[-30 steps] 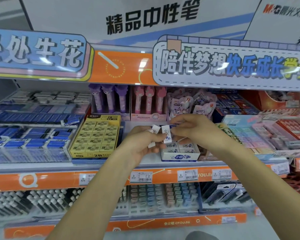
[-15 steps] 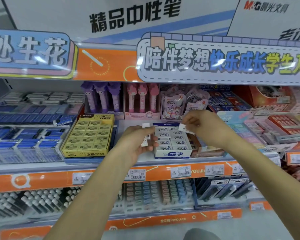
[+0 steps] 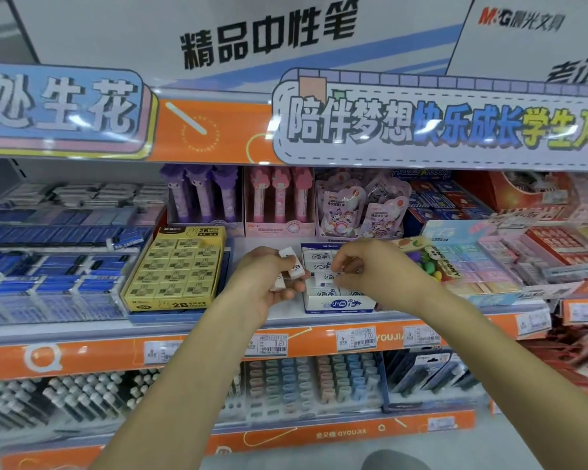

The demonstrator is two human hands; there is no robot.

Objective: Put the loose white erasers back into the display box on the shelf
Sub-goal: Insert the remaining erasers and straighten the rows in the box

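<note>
A white display box [image 3: 336,301] of erasers was seen at the centre of the shelf [image 3: 190,325], its front panel printed in blue. Rows of wrapped white erasers [image 3: 316,257] were packed inside it. At nine o'clock from the box, just beside it, the left hand [image 3: 270,276] was held closed around several loose erasers [image 3: 294,269], one of which poked up above the knuckles at twelve o'clock. The right hand [image 3: 370,269] was lowered over the box's open top from three o'clock, fingers curled down onto the packed rows; whether an eraser was pinched beneath them could not be told, as the fingertips were hidden against the packs. Both bare forearms were extended up from six o'clock. At nine o'clock from the left hand, a yellow box of 2B erasers [image 3: 175,269] was set tilted on the same shelf, with blue packs [image 3: 48,266] beyond it. Pastel erasers [image 3: 482,262] were stacked at three o'clock from the right hand. An orange price rail [image 3: 218,347] with tags was fixed along the shelf's edge.
</note>
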